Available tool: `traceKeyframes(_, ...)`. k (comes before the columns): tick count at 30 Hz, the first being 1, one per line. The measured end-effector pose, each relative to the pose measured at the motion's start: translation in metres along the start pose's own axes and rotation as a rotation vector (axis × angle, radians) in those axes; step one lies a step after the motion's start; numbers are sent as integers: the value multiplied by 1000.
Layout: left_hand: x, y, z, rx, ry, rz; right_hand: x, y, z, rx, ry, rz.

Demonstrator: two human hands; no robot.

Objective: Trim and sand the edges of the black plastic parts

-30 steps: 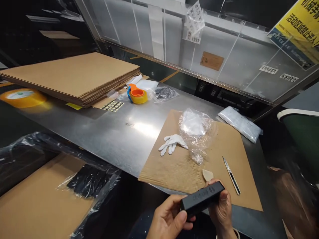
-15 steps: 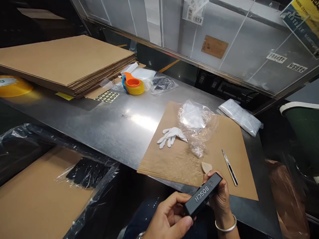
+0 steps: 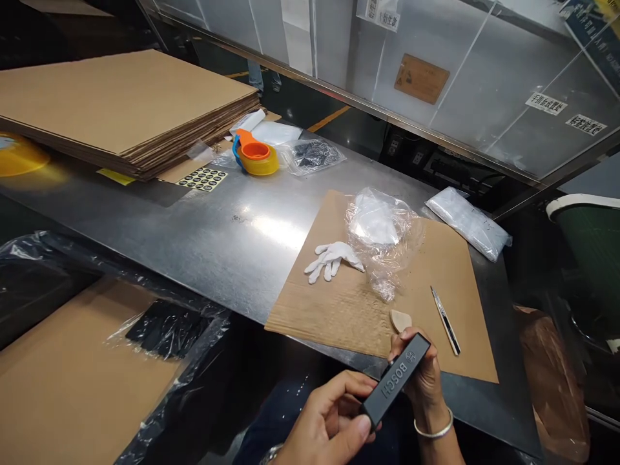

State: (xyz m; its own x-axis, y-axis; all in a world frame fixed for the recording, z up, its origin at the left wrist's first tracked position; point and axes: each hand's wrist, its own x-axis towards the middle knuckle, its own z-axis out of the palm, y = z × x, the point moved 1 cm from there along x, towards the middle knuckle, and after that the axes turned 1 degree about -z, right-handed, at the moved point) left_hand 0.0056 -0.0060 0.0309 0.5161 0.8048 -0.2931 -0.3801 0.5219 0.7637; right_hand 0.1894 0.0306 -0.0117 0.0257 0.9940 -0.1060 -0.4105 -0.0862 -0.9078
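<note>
A dark grey oblong block (image 3: pixel 396 382) with raised BOSCH lettering is held slantwise in front of me, past the near edge of the table. My left hand (image 3: pixel 334 413) pinches its lower end between thumb and fingers. Around its upper end closes my right hand (image 3: pixel 422 374), a silver bangle on that wrist. Just beyond the right fingertips lies a small beige rounded piece (image 3: pixel 400 320) on a cardboard sheet (image 3: pixel 334 323). A utility knife (image 3: pixel 445 321) rests to the right on the same sheet. The block's underside is hidden from view.
On the cardboard lie a white glove (image 3: pixel 334 259) and crumpled clear plastic (image 3: pixel 387 252). A cardboard stack (image 3: pixel 130 103), a tape dispenser (image 3: pixel 256 154) and a sticker sheet (image 3: pixel 202 179) occupy the far left. Packed plastic bags (image 3: pixel 467 221) sit at the back right.
The block is tipped slightly, its lettered face seen at a steeper slant. Both hands keep their hold. The view has shifted a little.
</note>
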Motion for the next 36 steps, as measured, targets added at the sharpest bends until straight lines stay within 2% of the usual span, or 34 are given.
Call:
traceKeyframes(6, 3, 10, 7, -24, 52, -99, -1, -4, 1, -60, -33, -34)
traceKeyframes(13, 6, 0, 7, -37, 70, -289, -5, -3, 5, -114, -82, -7)
traceKeyframes(19, 3, 2, 6, -130, -19, -292, -4, 2, 3, -101, -67, -1)
traceKeyframes(29, 1, 6, 6, -156, -47, -301, -2, 7, 4, -67, -63, 1)
traceKeyframes(36, -1, 12, 7, -201, -38, -319, -3, 11, 2, -122, -37, 16)
